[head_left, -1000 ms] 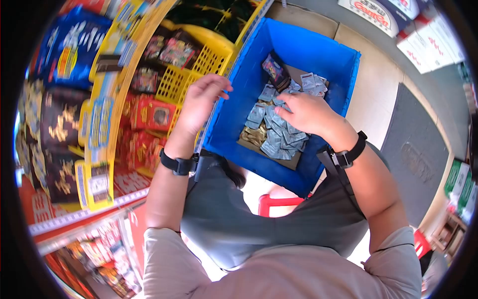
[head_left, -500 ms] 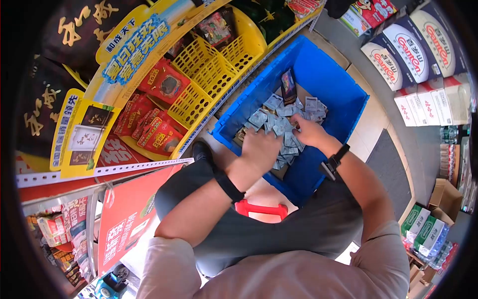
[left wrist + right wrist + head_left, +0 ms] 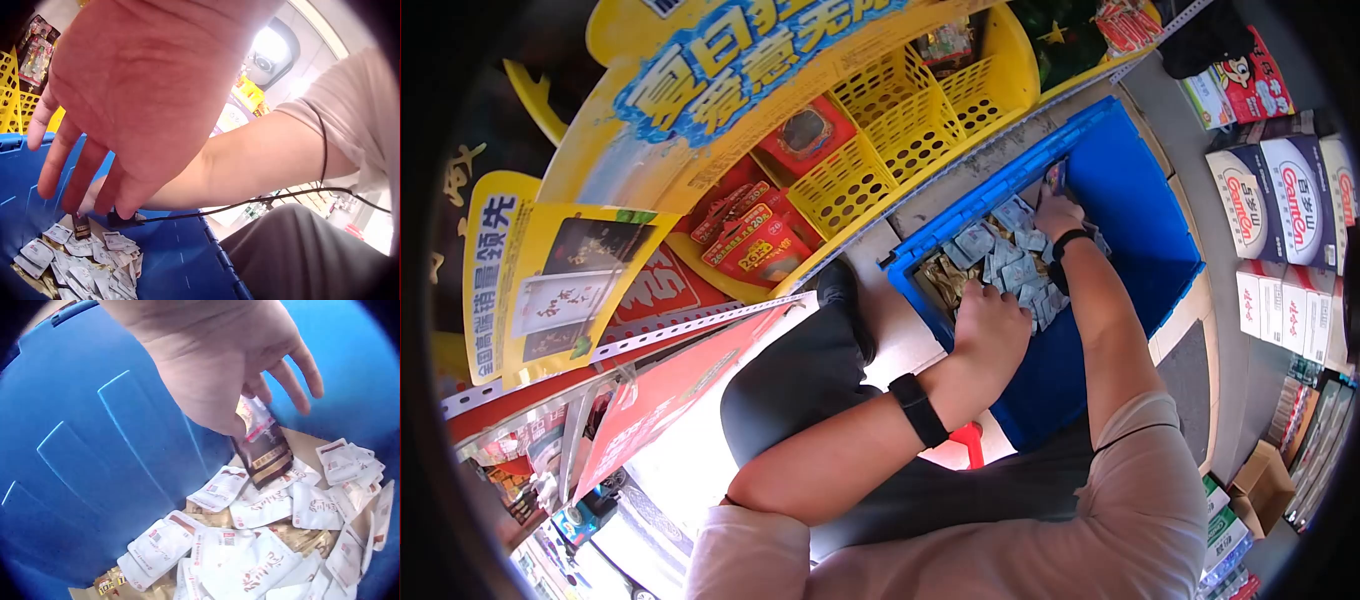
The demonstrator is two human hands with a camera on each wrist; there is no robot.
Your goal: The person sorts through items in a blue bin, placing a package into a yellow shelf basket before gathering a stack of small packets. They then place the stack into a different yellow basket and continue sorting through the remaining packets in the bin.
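A blue crate [image 3: 1145,220] holds many small white packets [image 3: 1012,268] and gold ones [image 3: 943,280] on a brown bottom. In the head view the left hand [image 3: 992,335] is over the near part of the pile; the left wrist view shows its fingers loosely extended, with nothing held. The right hand [image 3: 1060,214] reaches to the crate's far side. Seen from the right wrist, that hand [image 3: 212,369] pinches the top of a dark packet [image 3: 270,459] between thumb and index finger, its other fingers spread. The packet's lower end touches white packets.
Left of the crate stands a shelf with yellow baskets [image 3: 840,190] and red packs [image 3: 760,240]. White cartons [image 3: 1290,305] are stacked on the right. A red stool [image 3: 970,445] shows between the person's legs, near the crate.
The right hand has moved from the white packets to the dark packet and taken hold of it. The left hand came from the crate's edge to the pile. The head view has shifted.
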